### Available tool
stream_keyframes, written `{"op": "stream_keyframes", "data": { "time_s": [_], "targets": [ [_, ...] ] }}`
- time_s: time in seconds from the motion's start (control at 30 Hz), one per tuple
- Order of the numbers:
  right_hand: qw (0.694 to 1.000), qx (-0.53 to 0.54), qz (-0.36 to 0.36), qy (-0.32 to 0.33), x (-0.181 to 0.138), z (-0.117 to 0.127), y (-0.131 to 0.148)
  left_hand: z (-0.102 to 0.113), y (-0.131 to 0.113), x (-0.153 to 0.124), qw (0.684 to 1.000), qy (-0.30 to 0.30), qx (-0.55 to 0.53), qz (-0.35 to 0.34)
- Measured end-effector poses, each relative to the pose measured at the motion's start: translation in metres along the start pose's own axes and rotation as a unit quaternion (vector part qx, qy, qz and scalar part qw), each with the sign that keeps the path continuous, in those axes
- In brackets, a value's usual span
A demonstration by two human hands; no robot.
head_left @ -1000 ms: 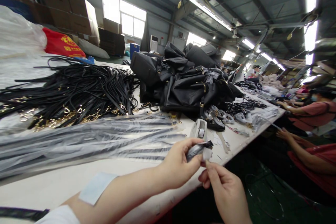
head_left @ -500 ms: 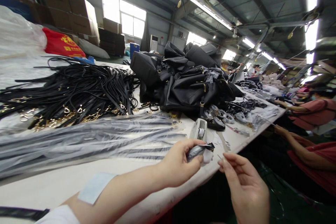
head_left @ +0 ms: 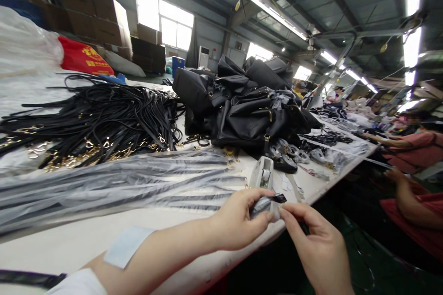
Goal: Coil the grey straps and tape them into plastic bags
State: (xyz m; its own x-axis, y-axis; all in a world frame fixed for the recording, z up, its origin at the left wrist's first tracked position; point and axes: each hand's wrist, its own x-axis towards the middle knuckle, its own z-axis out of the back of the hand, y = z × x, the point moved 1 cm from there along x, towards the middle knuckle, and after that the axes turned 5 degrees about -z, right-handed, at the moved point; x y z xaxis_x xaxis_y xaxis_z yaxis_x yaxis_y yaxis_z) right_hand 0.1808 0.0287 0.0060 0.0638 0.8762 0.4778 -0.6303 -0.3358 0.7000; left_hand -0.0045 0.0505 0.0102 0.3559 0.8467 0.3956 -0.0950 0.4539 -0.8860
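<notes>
My left hand (head_left: 238,219) is closed around a small bundle of black strap (head_left: 260,206) wrapped in translucent plastic, its dark end poking out past the fingers. My right hand (head_left: 316,239) pinches thumb and forefinger together right at the pale wrapping on the bundle's right end. Whatever thin piece lies between those fingertips is too small to make out. Just behind the bundle stands a grey-white tape dispenser (head_left: 260,173) on the table. A light blue patch (head_left: 128,245) sticks to my left forearm.
Black bags (head_left: 242,110) are heaped on the white table (head_left: 166,230). Left of them lie black straps (head_left: 114,115) with gold clasps and plastic-sleeved strips (head_left: 114,184). A co-worker's arm (head_left: 411,203) reaches in from the right, holding a pale strip.
My right hand has moved left, its fingertips meeting the wrapped bundle in my left hand. The left hand has barely shifted. The co-worker on the right has drawn a hand back to the right.
</notes>
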Motion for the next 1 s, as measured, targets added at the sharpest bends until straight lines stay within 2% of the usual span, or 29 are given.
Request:
{"op": "stream_keyframes", "data": {
  "time_s": [0.1, 0.23, 0.3, 0.4, 0.5, 0.57, 0.73, 0.83, 0.93, 1.0],
  "targets": [
    [1.000, -0.020, 0.006, 0.023, 0.001, 0.003, 0.004, -0.001, 0.001, -0.001, 1.000, 0.005, -0.001, -0.008],
    [0.997, -0.044, -0.024, 0.055, 0.003, 0.003, 0.006, -0.002, 0.004, 0.000, 1.000, -0.018, -0.013, 0.009],
    [0.996, -0.079, -0.017, 0.026, 0.005, 0.003, 0.009, -0.003, 0.005, 0.001, 0.999, -0.025, -0.046, 0.015],
    [0.985, -0.127, 0.102, -0.052, 0.009, 0.003, 0.017, -0.003, 0.006, 0.002, 0.995, -0.024, -0.090, 0.025],
    [0.956, -0.144, 0.254, -0.024, 0.013, 0.003, 0.024, -0.002, 0.006, 0.003, 0.994, -0.005, -0.102, 0.028],
    [0.939, -0.162, 0.304, -0.001, 0.014, 0.002, 0.028, -0.002, 0.006, 0.004, 0.993, 0.003, -0.115, 0.034],
    [0.926, -0.166, 0.339, -0.024, 0.011, -0.002, 0.035, 0.002, 0.012, 0.010, 0.982, -0.023, -0.151, 0.107],
    [0.920, -0.175, 0.351, -0.003, 0.009, -0.003, 0.034, 0.005, 0.011, 0.009, 0.970, -0.029, -0.200, 0.134],
    [0.910, -0.188, 0.370, 0.012, 0.009, -0.002, 0.031, 0.005, 0.007, 0.007, 0.953, -0.021, -0.267, 0.143],
    [0.910, -0.181, 0.372, 0.008, 0.008, -0.002, 0.031, 0.004, 0.005, 0.005, 0.957, -0.020, -0.259, 0.131]
  ]
}}
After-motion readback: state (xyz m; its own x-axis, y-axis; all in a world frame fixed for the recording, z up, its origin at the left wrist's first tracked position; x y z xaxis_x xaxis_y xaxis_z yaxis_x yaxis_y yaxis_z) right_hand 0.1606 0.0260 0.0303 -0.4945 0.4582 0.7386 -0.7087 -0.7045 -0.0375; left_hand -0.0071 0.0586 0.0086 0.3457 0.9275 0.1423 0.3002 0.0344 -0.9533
